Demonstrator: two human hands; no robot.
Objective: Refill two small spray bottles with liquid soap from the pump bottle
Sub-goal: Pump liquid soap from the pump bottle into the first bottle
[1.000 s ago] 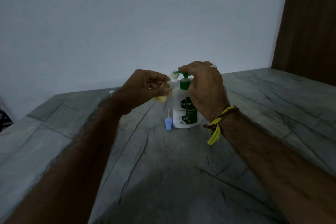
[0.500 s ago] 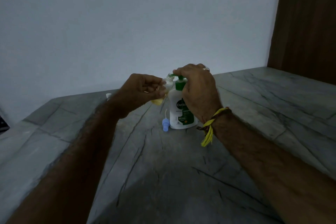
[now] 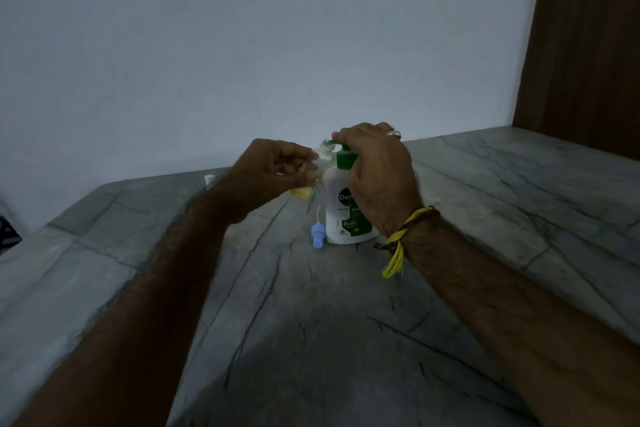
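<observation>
Both forearms reaching forward, left hand fingers pinched closed, right hand curled palm-down, fingers bent.

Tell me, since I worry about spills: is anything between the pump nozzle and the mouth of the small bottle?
Nothing visible. The left hand holds the small spray bottle with its open mouth right at the green nozzle of the pump bottle, which the right hand covers. The blue spray cap lies on the table, clear of both.

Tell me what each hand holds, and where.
Left hand grips the small spray bottle around its body; right hand covers the pump bottle's green pump head.
</observation>
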